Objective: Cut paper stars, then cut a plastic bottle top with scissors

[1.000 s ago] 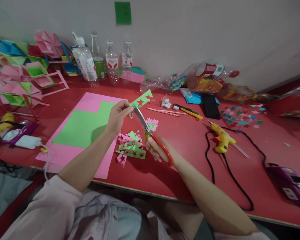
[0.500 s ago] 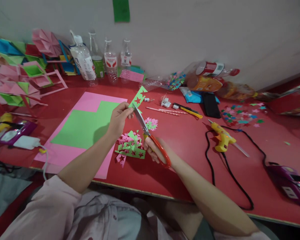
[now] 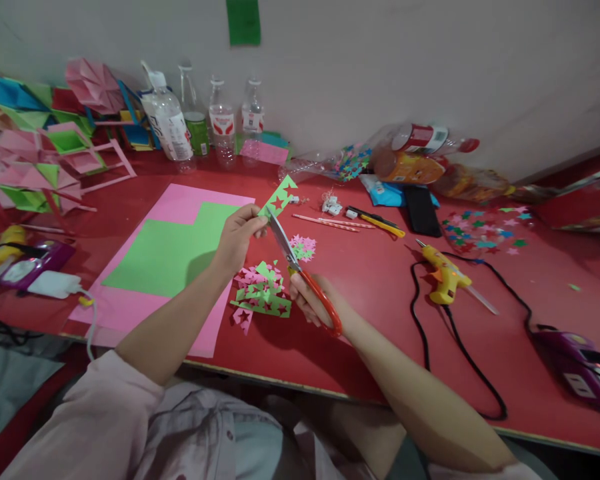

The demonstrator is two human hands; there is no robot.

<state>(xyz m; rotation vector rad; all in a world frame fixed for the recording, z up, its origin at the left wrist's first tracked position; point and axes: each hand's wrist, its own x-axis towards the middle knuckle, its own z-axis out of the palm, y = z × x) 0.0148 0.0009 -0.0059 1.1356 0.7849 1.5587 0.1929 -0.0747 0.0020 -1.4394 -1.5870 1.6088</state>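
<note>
My left hand (image 3: 243, 230) pinches the lower end of a green paper strip (image 3: 283, 190) with star-shaped holes in it. In my right hand (image 3: 307, 297) are orange-handled scissors (image 3: 325, 300), fingers wrapped around the handles. The blades point up and left, their tips at the strip beside my left fingertips. Below the hands lies a heap of pink and green paper scraps (image 3: 261, 293), some with star cut-outs. A small pile of pink and green paper stars (image 3: 304, 248) rests just behind the scissors. Green paper (image 3: 155, 260) lies on a larger pink sheet (image 3: 180, 201) under my left arm.
Folded paper models (image 3: 45, 140) crowd the back left, with clear bottles (image 3: 223, 127) along the wall. A yellow glue gun (image 3: 445, 273) and its black cord lie on the right. A phone (image 3: 422, 211), a yellow cutter knife (image 3: 383, 225) and scattered stars (image 3: 490, 230) sit farther back.
The strip's far end has dipped slightly and shifted a little right. Both hands and the scissors stay almost where they were.
</note>
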